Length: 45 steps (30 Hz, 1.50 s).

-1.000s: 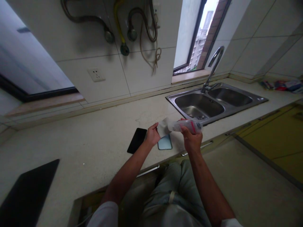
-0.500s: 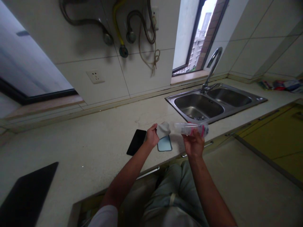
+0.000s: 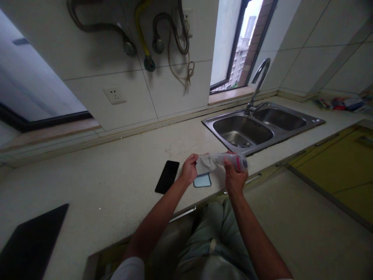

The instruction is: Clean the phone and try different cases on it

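Head view: left hand (image 3: 189,170) pinches a soft, limp grey cloth (image 3: 205,163); right hand (image 3: 233,179) is wrapped round a clear plastic bottle (image 3: 233,159), held sideways over the desk (image 3: 116,175) edge, its mouth at the cloth. It looks light and probably slick, so grip mid-body. The pink label's writing is unreadable.

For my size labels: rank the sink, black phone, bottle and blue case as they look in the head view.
1. sink, plainly largest.
2. black phone and bottle look alike; the bottle is held up nearer the camera, so unranked.
3. blue case, smallest, partly behind the cloth.
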{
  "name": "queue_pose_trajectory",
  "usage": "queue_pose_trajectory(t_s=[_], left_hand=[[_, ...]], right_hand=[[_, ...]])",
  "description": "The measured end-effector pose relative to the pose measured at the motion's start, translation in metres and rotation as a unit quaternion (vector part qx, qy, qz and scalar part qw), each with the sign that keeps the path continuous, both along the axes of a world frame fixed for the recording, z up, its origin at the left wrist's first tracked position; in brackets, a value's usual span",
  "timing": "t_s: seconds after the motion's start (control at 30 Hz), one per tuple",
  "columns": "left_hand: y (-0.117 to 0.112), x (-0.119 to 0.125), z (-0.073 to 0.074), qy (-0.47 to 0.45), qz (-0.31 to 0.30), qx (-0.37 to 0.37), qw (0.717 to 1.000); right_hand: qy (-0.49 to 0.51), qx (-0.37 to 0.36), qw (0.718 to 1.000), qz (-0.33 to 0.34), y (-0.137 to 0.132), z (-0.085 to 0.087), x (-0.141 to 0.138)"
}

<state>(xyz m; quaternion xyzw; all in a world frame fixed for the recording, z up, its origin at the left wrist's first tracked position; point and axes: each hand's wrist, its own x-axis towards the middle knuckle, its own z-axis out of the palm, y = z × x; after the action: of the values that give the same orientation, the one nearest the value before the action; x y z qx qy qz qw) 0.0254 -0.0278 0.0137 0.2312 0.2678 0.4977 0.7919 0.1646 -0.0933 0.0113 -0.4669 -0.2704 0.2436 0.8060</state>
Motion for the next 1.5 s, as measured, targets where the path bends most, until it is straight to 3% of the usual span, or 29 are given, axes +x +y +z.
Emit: queue_pose_trajectory(t_s=[0.27,0.5,0.63,0.73,0.83,1.03,1.2,1.37,1.5], left_hand=[[-0.003,0.000,-0.002,0.002,0.016,0.005,1.000],[-0.005,0.001,-0.005,0.011,0.002,0.005,1.000],[-0.006,0.004,-0.007,0.001,-0.018,-0.001,1.000],[-0.004,0.002,-0.008,0.000,-0.025,-0.012,1.000],[0.001,-0.001,-0.009,-0.004,-0.045,-0.033,0.998],[0.009,-0.004,-0.008,-0.019,-0.055,-0.057,0.997],[0.012,-0.006,-0.009,-0.024,-0.092,-0.075,0.993],[0.014,-0.011,-0.012,-0.042,-0.126,-0.070,0.989],[0.011,-0.011,-0.010,-0.024,-0.124,-0.037,0.991]], right_hand=[[-0.059,0.005,0.998,-0.021,0.001,-0.004,-0.003],[-0.135,-0.045,0.990,0.009,-0.001,0.001,0.008],[-0.200,-0.017,0.979,0.024,-0.003,0.001,0.011],[-0.219,-0.034,0.974,0.050,0.000,0.003,0.016],[-0.220,-0.074,0.971,0.063,0.007,0.010,0.029],[-0.289,-0.134,0.948,-0.009,0.027,0.028,0.075],[-0.306,-0.201,0.930,0.033,0.043,0.013,0.103],[-0.263,-0.190,0.944,0.063,0.050,-0.004,0.106],[-0.204,-0.122,0.971,0.027,0.040,0.002,0.095]])
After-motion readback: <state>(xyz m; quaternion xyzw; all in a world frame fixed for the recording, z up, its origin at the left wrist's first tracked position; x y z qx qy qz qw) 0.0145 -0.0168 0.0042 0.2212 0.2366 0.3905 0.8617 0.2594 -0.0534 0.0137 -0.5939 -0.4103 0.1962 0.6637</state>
